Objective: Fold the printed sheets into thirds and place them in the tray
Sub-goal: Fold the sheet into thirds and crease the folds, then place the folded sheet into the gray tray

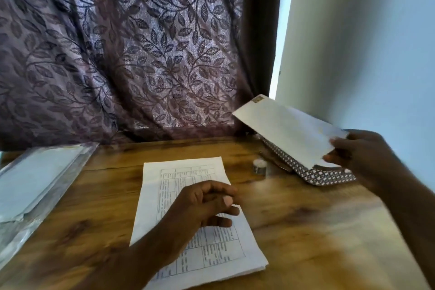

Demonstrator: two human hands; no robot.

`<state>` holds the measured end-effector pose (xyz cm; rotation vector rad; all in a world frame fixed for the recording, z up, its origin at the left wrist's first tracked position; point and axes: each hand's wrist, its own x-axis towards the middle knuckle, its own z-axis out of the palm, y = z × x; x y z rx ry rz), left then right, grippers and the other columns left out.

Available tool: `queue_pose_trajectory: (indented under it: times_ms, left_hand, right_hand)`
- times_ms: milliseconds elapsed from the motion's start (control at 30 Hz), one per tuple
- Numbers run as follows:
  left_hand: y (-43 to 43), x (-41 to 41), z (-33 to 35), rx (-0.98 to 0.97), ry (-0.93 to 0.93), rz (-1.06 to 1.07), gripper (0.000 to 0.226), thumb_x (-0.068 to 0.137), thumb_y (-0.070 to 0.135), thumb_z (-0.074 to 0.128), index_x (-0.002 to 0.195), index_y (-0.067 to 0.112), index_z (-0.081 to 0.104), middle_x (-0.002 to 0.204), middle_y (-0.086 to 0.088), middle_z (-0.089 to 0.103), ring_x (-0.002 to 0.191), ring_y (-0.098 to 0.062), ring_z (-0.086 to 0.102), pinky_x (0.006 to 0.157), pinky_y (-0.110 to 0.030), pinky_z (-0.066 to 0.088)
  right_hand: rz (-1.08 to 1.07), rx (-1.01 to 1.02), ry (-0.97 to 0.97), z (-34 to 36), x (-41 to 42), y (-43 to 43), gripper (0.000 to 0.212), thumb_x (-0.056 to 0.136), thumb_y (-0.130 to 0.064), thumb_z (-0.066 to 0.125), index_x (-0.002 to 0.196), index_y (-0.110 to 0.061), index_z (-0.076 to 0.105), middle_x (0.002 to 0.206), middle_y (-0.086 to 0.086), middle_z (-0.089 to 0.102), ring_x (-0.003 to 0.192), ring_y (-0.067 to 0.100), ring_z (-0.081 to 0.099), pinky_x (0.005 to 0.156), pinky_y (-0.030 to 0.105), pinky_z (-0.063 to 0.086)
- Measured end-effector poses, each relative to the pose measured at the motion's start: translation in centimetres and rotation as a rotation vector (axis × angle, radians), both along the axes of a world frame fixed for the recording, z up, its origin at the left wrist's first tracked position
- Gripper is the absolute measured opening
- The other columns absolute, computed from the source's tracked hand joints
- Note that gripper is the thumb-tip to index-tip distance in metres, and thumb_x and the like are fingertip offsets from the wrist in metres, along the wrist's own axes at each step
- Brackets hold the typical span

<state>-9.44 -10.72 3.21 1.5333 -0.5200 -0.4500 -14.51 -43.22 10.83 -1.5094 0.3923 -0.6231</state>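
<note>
**Holding a folded sheet over the tray**

Right hand [360, 155]: at 3 o'clock, thumb and fingers pinch the near-right end of the folded sheet [287, 129].

Folded sheet: a white, narrow, oblong panel. The face in view is blank, with a small dark mark at its far corner. It is off the table [306, 219] and above the tray [317, 175]. Its long axis runs from 4 o'clock at the hand to 10 o'clock at the free end, which points at the curtain [141, 54] and is tilted upward.

Tray: at 3 o'clock against the wall. Its side has a dark pattern with white dots. The sheet hides most of its interior.

Left hand [207, 205]: over the stack [211, 249] at 6 o'clock, fingers loosely curled and holding nothing. Contact with the paper cannot be determined.

Stack: flat, unfolded sheets printed with tables. The long axis runs 6 to 12 o'clock, leaning slightly left at the top.

A small round object [259, 166] stands just left of the tray. A clear sleeve [35, 179] containing paper lies at 9 o'clock.
</note>
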Motion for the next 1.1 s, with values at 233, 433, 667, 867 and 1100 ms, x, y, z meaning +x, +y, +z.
queue_pose_trajectory:
  times_ms: [233, 433, 667, 867, 1100]
  left_hand:
    - [-0.5, -0.8, 0.1, 0.111, -0.084, -0.028, 0.022, 0.092, 0.014, 0.067, 0.113, 0.01, 0.07, 0.109, -0.004, 0.077, 0.105, -0.022, 0.072, 0.091, -0.041, 0.059]
    - [-0.3, -1.0, -0.2, 0.089, -0.04, -0.071, 0.031, 0.084, 0.013, 0.068, 0.113, 0.001, 0.069, 0.109, -0.014, 0.076, 0.105, -0.029, 0.072, 0.088, -0.036, 0.06]
    - [-0.5, -0.5, -0.5, 0.084, 0.01, -0.137, 0.034, 0.076, 0.026, 0.082, 0.106, 0.011, 0.076, 0.114, -0.018, 0.073, 0.109, -0.033, 0.07, 0.093, -0.042, 0.058]
    - [-0.4, 0.0, -0.8, 0.08, 0.028, -0.161, 0.04, 0.073, 0.03, 0.082, 0.108, 0.012, 0.076, 0.115, -0.019, 0.072, 0.11, -0.035, 0.069, 0.094, -0.041, 0.057]
    - [-0.4, 0.3, -1.1, 0.075, 0.034, -0.167, 0.024, 0.085, 0.009, 0.071, 0.108, 0.006, 0.075, 0.114, -0.02, 0.073, 0.108, -0.036, 0.069, 0.091, -0.036, 0.058]
  right_hand:
    - [-0.18, -0.219, 0.18, 0.4, -0.4, -6.9, 0.024, 0.087, 0.008, 0.064, 0.067, -0.006, 0.062, 0.081, 0.015, 0.059, 0.064, 0.023, 0.067, 0.053, 0.023, 0.057]
    - [-0.107, -0.702, 0.58, -1.5, 3.4, -9.7, 0.055, 0.085, -0.055, 0.071, 0.06, -0.007, 0.065, 0.052, 0.006, 0.05, 0.072, 0.022, 0.061, 0.064, 0.03, 0.024]
    - [-0.199, -0.72, 0.537, -0.8, 5.0, -6.7, 0.014, 0.091, -0.007, 0.067, 0.096, 0.006, 0.065, 0.089, 0.014, 0.067, 0.089, 0.029, 0.069, 0.061, 0.018, 0.05]
    - [-0.235, -0.978, 0.673, -1.4, 6.6, -5.4, 0.023, 0.088, 0.002, 0.062, 0.068, -0.004, 0.051, 0.092, 0.02, 0.075, 0.088, 0.029, 0.069, 0.065, 0.026, 0.048]
    - [-0.218, -1.152, 0.773, -2.4, 8.2, -6.2, 0.024, 0.092, 0.002, 0.05, 0.112, 0.003, 0.063, 0.115, 0.022, 0.068, 0.107, 0.036, 0.065, 0.08, 0.034, 0.051]
